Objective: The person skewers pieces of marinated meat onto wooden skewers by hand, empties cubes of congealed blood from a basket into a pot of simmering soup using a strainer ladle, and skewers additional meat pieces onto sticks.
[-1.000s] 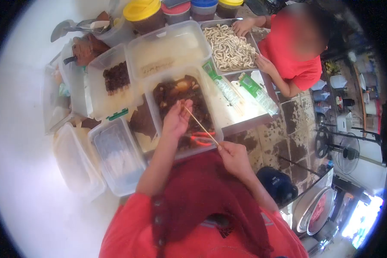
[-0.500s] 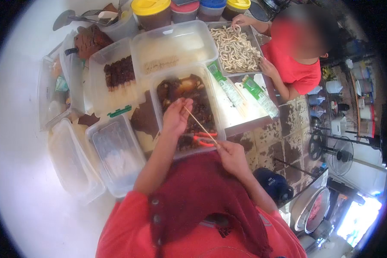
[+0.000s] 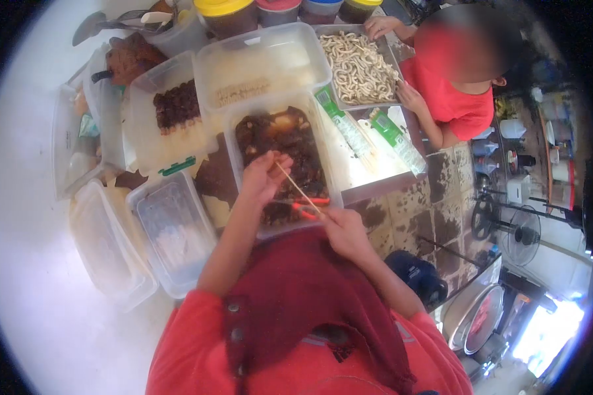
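Note:
A thin bamboo skewer (image 3: 298,187) runs slantwise over a clear plastic tub (image 3: 333,168) of dark, wet, marinated meat pieces (image 3: 310,161). My right hand (image 3: 344,232) is closed on the skewer's lower end, near the tub's front right corner. At its upper end, the curled fingers of my left hand (image 3: 265,178) close round the tip; whether a piece of meat is also in them I cannot make out. Red-handled scissors (image 3: 306,209) rest at the tub's near end, just behind the skewer and partly covered by my right hand.
Filled skewers (image 3: 176,108) lie in a clear container (image 3: 141,141) at left. Two green skewer packets (image 3: 336,118) lie to the right. Behind, another person's hands (image 3: 412,97) touch a tray (image 3: 375,105) of pale, curled pieces (image 3: 359,69). Plastic containers (image 3: 171,230) stand at front left.
The view has shifted slightly. Both my hands keep their hold on the skewer, with little movement. The other person's far hand has lifted from the pale pieces to the tray's edge.

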A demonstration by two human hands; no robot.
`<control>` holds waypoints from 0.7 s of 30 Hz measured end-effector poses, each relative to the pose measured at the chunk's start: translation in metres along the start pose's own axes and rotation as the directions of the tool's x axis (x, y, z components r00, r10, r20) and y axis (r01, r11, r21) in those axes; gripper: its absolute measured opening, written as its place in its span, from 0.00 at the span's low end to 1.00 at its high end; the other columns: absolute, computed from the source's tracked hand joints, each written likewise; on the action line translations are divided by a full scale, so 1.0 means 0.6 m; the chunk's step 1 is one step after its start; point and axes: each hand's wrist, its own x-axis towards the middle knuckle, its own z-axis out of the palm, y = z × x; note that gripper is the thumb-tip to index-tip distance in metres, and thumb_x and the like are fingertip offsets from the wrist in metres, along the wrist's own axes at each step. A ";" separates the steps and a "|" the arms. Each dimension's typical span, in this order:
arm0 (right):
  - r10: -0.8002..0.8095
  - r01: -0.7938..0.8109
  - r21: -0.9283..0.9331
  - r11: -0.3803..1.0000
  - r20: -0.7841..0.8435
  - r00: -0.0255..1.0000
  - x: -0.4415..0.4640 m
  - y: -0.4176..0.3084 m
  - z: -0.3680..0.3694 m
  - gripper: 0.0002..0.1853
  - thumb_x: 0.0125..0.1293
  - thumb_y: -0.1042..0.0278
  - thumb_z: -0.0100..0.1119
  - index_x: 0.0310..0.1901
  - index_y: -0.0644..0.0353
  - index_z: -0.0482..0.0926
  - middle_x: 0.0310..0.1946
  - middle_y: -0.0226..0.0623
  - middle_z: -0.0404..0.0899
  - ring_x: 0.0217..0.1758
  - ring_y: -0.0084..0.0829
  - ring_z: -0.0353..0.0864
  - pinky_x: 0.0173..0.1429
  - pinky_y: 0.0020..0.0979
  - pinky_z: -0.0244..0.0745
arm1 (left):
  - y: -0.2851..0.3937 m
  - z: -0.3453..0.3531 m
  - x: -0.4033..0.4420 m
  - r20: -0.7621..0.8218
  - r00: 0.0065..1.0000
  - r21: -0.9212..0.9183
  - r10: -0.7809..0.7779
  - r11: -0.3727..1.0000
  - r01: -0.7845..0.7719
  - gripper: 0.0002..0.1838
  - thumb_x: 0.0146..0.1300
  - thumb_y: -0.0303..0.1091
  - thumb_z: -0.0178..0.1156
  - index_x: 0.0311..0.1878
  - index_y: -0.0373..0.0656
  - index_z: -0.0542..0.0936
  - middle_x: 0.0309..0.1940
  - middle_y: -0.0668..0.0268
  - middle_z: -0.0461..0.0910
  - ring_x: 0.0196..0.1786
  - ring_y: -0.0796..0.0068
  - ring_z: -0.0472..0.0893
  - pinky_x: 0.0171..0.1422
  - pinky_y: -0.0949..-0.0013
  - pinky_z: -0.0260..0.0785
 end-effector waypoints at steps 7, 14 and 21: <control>0.039 -0.038 -0.078 0.996 0.014 0.999 0.043 0.020 0.032 0.12 0.61 0.64 0.48 0.33 0.63 0.79 0.25 0.52 0.76 0.31 0.51 0.77 0.37 0.42 0.71 | -0.035 -0.006 -0.010 0.060 0.990 0.039 -0.128 0.991 0.126 0.11 0.65 0.36 0.51 0.42 0.37 0.74 0.40 0.57 0.78 0.41 0.64 0.78 0.48 0.63 0.73; 0.098 -0.115 -0.221 0.968 -0.086 0.991 0.114 0.054 0.068 0.11 0.57 0.65 0.49 0.31 0.63 0.79 0.29 0.52 0.78 0.34 0.50 0.78 0.40 0.44 0.72 | -0.097 -0.005 -0.016 0.140 0.958 0.063 -0.250 0.968 0.244 0.09 0.64 0.33 0.52 0.43 0.38 0.75 0.38 0.64 0.77 0.42 0.73 0.76 0.49 0.69 0.69; 0.115 -0.104 0.050 0.993 -0.337 0.935 0.073 0.079 0.012 0.12 0.58 0.64 0.52 0.31 0.65 0.78 0.24 0.52 0.75 0.29 0.50 0.77 0.35 0.41 0.71 | -0.112 -0.010 0.083 0.580 0.741 0.789 0.338 -0.007 -0.614 0.15 0.56 0.28 0.53 0.49 0.42 0.74 0.41 0.60 0.77 0.47 0.63 0.75 0.52 0.62 0.68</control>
